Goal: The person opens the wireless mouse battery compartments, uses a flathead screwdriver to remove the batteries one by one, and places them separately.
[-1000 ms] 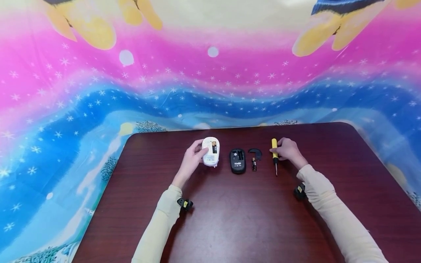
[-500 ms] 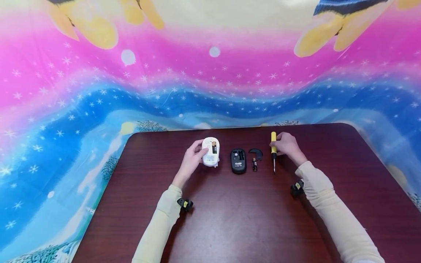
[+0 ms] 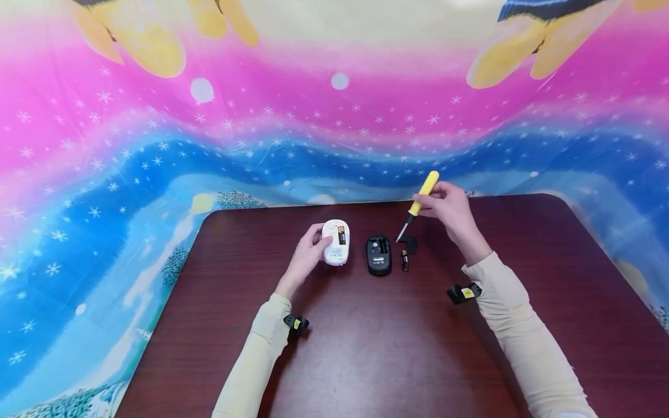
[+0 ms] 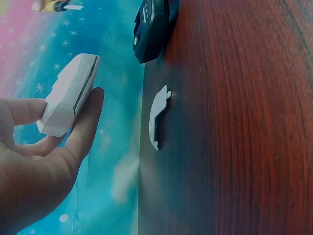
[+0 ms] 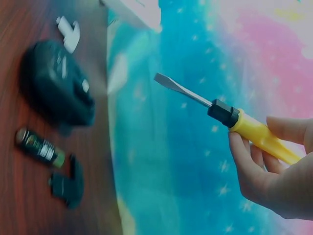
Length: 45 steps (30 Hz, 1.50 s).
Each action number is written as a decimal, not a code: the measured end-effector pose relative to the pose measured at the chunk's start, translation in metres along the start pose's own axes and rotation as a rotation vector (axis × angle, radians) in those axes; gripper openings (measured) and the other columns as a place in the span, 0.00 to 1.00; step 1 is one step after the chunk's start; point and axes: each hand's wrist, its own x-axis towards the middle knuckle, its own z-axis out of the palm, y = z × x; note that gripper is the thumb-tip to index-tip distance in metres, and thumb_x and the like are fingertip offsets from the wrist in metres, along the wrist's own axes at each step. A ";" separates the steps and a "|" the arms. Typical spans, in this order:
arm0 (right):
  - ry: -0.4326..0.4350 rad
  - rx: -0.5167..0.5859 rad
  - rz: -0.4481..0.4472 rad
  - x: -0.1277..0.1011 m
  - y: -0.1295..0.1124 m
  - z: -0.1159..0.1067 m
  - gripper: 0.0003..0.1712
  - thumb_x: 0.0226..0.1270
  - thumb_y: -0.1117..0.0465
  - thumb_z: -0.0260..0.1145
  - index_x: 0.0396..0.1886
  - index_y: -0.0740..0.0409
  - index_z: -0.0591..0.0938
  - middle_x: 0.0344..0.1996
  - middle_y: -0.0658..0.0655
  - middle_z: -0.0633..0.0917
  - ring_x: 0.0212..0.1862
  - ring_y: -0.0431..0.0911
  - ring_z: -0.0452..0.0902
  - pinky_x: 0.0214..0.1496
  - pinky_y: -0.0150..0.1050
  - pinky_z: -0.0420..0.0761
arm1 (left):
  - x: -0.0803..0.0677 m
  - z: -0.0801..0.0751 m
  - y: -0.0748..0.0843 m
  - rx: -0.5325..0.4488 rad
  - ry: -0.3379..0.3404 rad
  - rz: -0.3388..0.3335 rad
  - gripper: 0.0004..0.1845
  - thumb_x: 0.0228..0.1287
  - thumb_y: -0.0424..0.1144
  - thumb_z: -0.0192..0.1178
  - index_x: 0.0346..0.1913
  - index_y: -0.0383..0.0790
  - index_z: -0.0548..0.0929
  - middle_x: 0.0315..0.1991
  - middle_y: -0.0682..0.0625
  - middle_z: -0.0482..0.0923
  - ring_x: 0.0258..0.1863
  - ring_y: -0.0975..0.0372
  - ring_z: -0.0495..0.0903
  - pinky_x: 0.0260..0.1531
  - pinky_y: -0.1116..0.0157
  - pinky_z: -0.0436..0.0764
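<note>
My left hand (image 3: 308, 255) holds a white mouse (image 3: 335, 242) underside up, tilted off the table, with a battery showing in its bay; the left wrist view shows the white mouse (image 4: 68, 93) pinched between thumb and fingers. My right hand (image 3: 449, 209) grips a yellow-handled flat screwdriver (image 3: 418, 204) in the air, blade pointing down-left over the black parts. The screwdriver (image 5: 230, 117) blade is free of any contact. A black mouse (image 3: 378, 254) lies underside up at the table's middle.
A black battery cover (image 3: 408, 242) and a loose battery (image 3: 404, 260) lie right of the black mouse. A white cover piece (image 4: 157, 116) lies on the dark wood table (image 3: 366, 348) under the white mouse. A colourful cloth (image 3: 157, 145) hangs behind.
My right hand lifted the screwdriver off the table and swung it up and left, blade now tilted toward the black parts. The left hand with the white mouse barely moved.
</note>
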 end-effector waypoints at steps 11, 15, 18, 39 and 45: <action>-0.024 0.297 -0.087 -0.014 -0.026 0.035 0.13 0.71 0.70 0.69 0.49 0.64 0.74 0.41 0.59 0.81 0.41 0.43 0.88 0.51 0.41 0.85 | -0.002 0.002 0.003 -0.005 -0.004 -0.009 0.20 0.76 0.31 0.57 0.67 0.32 0.74 0.47 0.35 0.82 0.34 0.62 0.81 0.30 0.68 0.81; -0.033 0.296 -0.088 -0.014 -0.025 0.049 0.14 0.71 0.70 0.69 0.49 0.64 0.73 0.42 0.60 0.80 0.42 0.43 0.88 0.52 0.42 0.85 | -0.002 0.003 0.003 -0.013 0.000 -0.008 0.20 0.76 0.31 0.57 0.66 0.30 0.73 0.48 0.33 0.84 0.32 0.63 0.82 0.30 0.67 0.81; -0.040 0.259 -0.081 -0.015 -0.023 0.062 0.17 0.71 0.69 0.69 0.52 0.67 0.72 0.44 0.62 0.80 0.42 0.43 0.88 0.53 0.44 0.85 | -0.002 0.004 0.003 -0.029 -0.001 -0.013 0.20 0.75 0.31 0.57 0.65 0.30 0.73 0.49 0.33 0.84 0.32 0.63 0.82 0.30 0.67 0.81; 0.111 -0.189 -0.478 -0.030 0.010 0.107 0.21 0.66 0.61 0.76 0.44 0.61 0.71 0.36 0.58 0.87 0.39 0.49 0.87 0.35 0.32 0.80 | 0.001 0.003 0.003 -0.101 0.008 -0.046 0.18 0.74 0.32 0.56 0.64 0.31 0.74 0.44 0.38 0.80 0.34 0.60 0.82 0.32 0.63 0.85; 0.052 -0.245 -0.579 -0.028 0.015 0.109 0.17 0.66 0.63 0.76 0.44 0.60 0.75 0.34 0.56 0.87 0.37 0.47 0.88 0.38 0.32 0.83 | -0.004 0.005 0.007 -0.091 0.017 -0.019 0.18 0.74 0.30 0.56 0.63 0.29 0.76 0.42 0.40 0.81 0.32 0.63 0.81 0.30 0.65 0.83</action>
